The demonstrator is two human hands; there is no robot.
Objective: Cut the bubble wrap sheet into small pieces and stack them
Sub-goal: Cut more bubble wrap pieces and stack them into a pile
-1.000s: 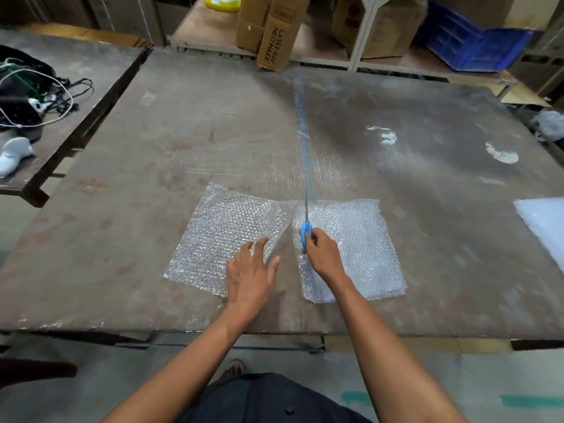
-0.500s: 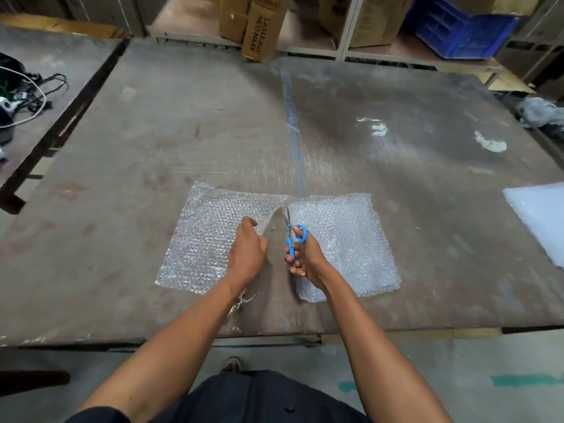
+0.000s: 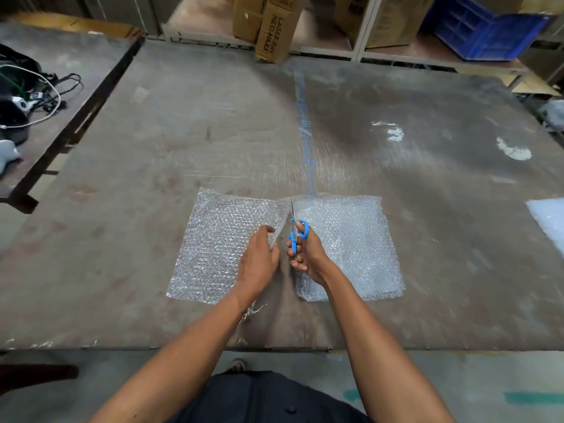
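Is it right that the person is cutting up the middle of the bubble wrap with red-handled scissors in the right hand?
Not quite: the handles are blue, not red. The head view shows the right hand holding blue-handled scissors and cutting up the middle of the bubble wrap.

Dim, flat indoor light, brightest as a pale sheen on the table [image 3: 351, 141] beyond the bubble wrap sheet [image 3: 351, 239], fading to murky brown toward the table's near edge. Soft, short shadows only, pooled beside the left hand [image 3: 258, 261] and right hand [image 3: 306, 254] and in the cut gap between them; small sparkles of glare across the bubbles. Sharp at the centre of the table, smeared with motion blur toward its far corners, with wide-angle bending of its edges and of the cardboard boxes [image 3: 274, 29] behind it.
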